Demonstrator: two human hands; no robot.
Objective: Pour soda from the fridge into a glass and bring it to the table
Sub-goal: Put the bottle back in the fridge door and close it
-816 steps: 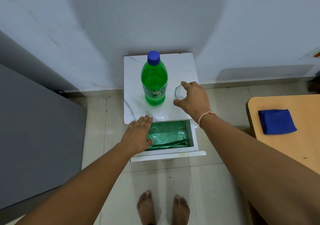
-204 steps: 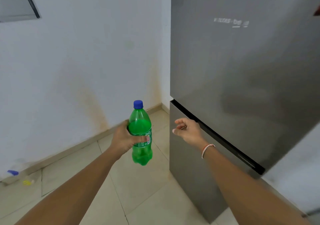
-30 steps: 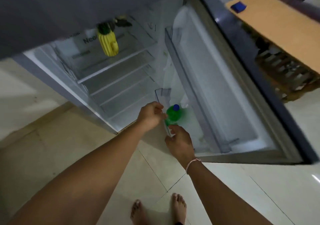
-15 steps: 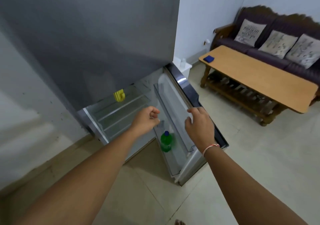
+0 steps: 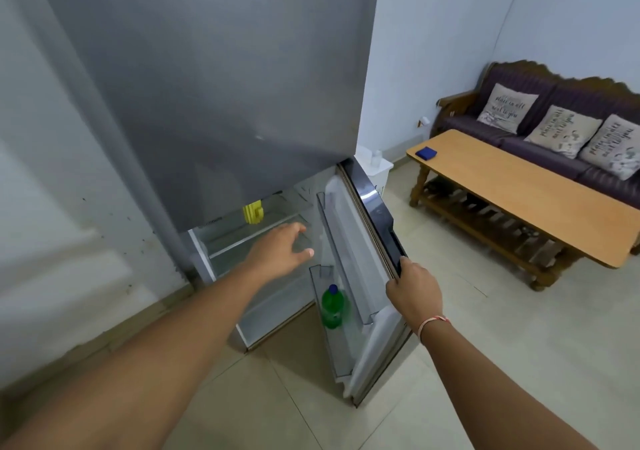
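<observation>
The green soda bottle (image 5: 332, 307) with a blue cap stands upright in the lowest shelf of the open lower fridge door (image 5: 367, 228). My right hand (image 5: 414, 288) grips that door's outer edge. My left hand (image 5: 282, 250) hovers open in front of the fridge's lower compartment (image 5: 256, 238), holding nothing, above and left of the bottle. A small clear glass (image 5: 376, 156) stands on the white side cabinet (image 5: 384, 165) behind the door. The wooden table (image 5: 526, 193) stretches out to the right.
The grey upper fridge door (image 5: 221, 86) is closed. A yellow pineapple-shaped object (image 5: 252, 212) sits on a fridge shelf. A blue cloth (image 5: 426, 152) lies on the table's near end. A dark sofa (image 5: 554, 120) with three cushions stands behind it. The floor is tiled.
My left hand has opened and lifted away from the bottle, which stays in the door shelf. My right hand has shifted from the door's top to its outer edge.
</observation>
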